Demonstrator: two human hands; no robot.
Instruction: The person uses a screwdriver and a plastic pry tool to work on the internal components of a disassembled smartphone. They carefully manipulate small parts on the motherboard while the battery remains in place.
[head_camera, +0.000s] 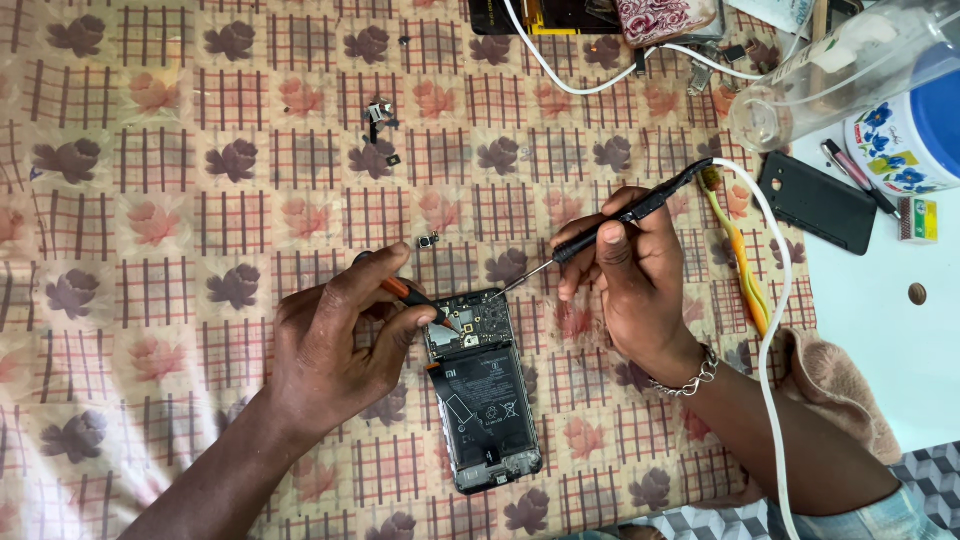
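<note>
- A flowered, checked tablecloth (150, 200) covers the table; a white cable (775, 330) runs along its right edge.
- The opened phone (483, 400), back cover off, lies near the cloth's bottom edge, about mid-width.
- The left hand (335, 345) pinches orange-handled tweezers (410, 295), tips on the phone's top board.
- The right hand (630, 275) grips a black soldering iron (620, 218), tip at the phone's top edge.
- Small loose parts (380, 125) sit toward the top edge.

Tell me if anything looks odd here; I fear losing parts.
Yes. Small dark parts lie loose on the patterned cloth, away from the opened phone, one more just above it. Nothing holds them, so they could easily get lost.
</note>
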